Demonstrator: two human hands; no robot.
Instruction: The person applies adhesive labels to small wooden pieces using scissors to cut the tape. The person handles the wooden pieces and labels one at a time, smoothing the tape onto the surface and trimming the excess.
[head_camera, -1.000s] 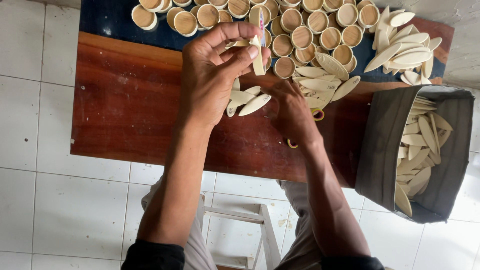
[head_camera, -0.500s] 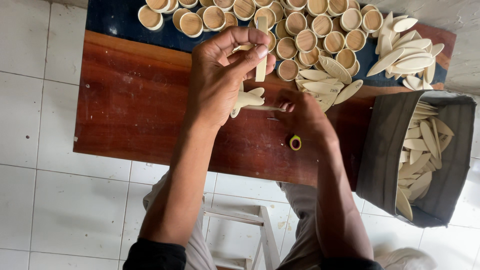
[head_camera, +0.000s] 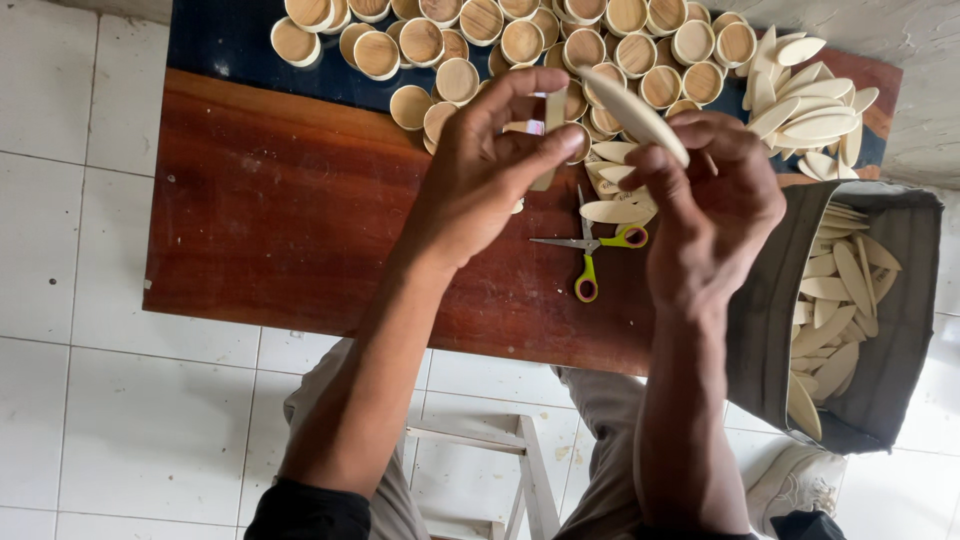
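A white tiled floor is seen from above, with a dark red-brown wooden table set on it. At the far edge of the table, many small round wooden cups are crowded together, and a heap of pale oval wooden pieces lies at the far right. The left hand is raised over the middle of the table, its fingers pinched on a small flat wooden strip. The right hand is held just beside it, its fingers curled around a pale oval wooden blade, which is tilted up and to the left. Between and below the two hands, a pair of scissors with yellow-green handles lies on the table. At the right of the table, an open grey cloth sack filled with more oval pieces is seen. A white stool stands near the person's knees.
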